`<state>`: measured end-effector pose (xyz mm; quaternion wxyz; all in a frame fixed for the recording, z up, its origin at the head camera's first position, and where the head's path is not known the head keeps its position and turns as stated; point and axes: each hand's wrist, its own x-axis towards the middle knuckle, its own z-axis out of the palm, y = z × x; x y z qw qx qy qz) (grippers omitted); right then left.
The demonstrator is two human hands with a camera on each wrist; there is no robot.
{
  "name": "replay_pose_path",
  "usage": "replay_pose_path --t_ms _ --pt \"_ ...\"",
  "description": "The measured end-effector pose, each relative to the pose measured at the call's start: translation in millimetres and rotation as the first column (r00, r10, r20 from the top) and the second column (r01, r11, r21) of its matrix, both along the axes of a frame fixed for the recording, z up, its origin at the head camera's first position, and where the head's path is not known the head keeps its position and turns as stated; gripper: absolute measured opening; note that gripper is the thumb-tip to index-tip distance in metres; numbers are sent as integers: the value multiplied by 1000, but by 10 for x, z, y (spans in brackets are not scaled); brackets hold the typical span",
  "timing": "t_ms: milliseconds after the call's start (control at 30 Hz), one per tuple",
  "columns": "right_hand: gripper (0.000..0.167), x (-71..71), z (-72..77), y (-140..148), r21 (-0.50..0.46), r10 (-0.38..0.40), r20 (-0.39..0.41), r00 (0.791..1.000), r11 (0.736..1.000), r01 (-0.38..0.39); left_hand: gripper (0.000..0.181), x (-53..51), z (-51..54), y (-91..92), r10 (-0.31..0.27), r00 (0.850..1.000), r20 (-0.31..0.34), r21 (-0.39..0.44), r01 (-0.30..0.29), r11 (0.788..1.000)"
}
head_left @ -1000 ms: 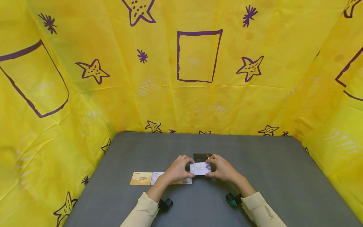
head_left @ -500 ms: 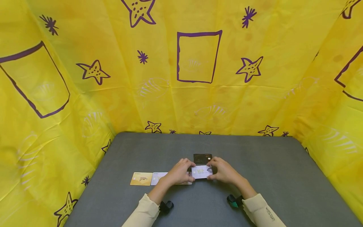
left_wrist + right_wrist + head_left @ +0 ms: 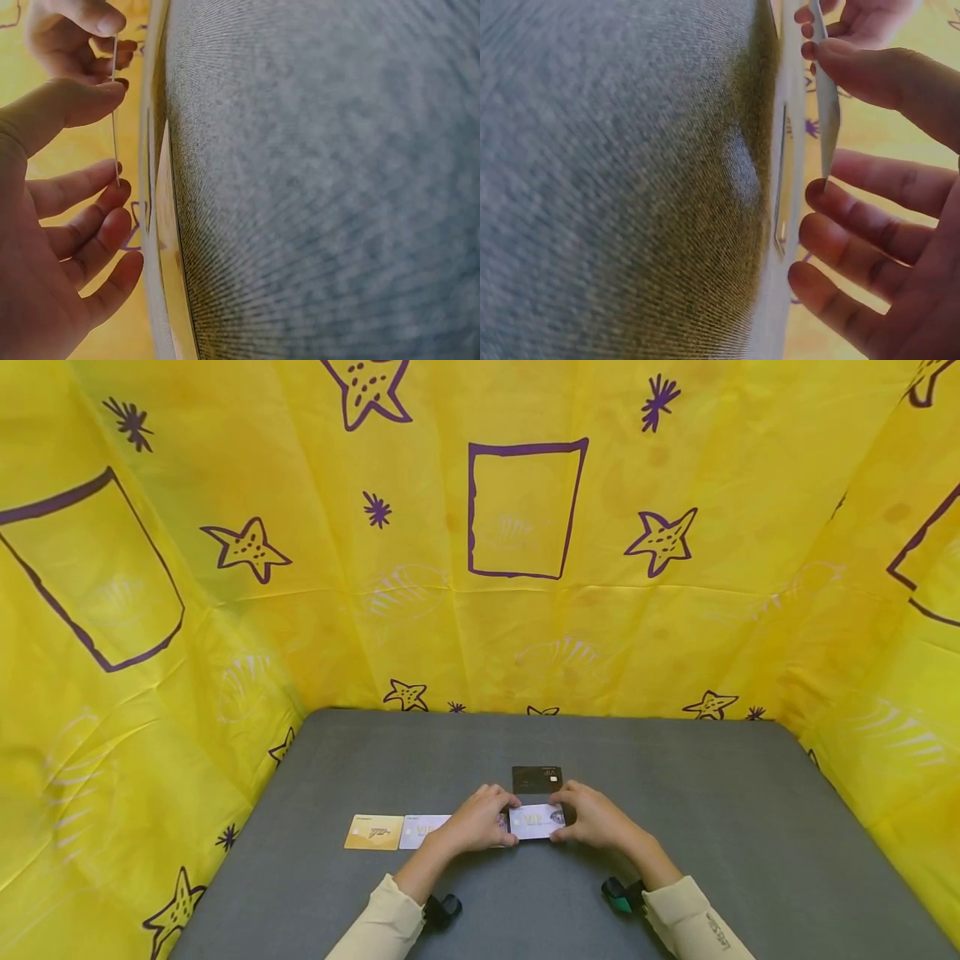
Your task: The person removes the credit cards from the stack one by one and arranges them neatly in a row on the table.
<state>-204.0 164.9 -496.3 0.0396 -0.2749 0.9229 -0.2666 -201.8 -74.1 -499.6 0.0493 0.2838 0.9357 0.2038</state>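
Observation:
In the head view, a white card with gold VIP lettering is held by its two short ends, between the left hand and the right hand. Seen edge-on in the left wrist view, the card is pinched by thumb and fingers of the left hand, above the table surface. The right wrist view shows the right hand gripping the card's other end the same way. A black card lies just beyond the held one.
Left of the hands a gold card and a white VIP card lie side by side on the grey table. Another card in that row is mostly covered by the left hand. A yellow patterned cloth surrounds the table's back and sides.
Both hands have drawn the white card toward the person and slightly right. It no longer overlaps the black card, which is now fully uncovered and has stayed in place.

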Motion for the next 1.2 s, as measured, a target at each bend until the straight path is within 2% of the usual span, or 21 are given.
replay_pose_path --t_ms 200,533,833,1100,1200 --pt "45 30 -33 -18 33 16 19 1000 999 -16 48 13 1 12 -11 1000 4 -29 11 1000" --pt "43 47 -59 -60 60 22 -13 1000 998 -21 48 27 19 25 -7 1000 21 -51 8 999" --pt "44 50 -59 -102 90 27 -60 998 996 -22 49 20 5 29 -8 1000 7 -71 8 997" --pt "44 52 -85 -124 113 24 -67 997 993 -17 48 16 -29 35 18 999 47 -82 -14 997" --pt "44 54 -102 -134 120 20 -76 997 993 -11 48 17 -35 38 22 999 44 -86 -18 996"
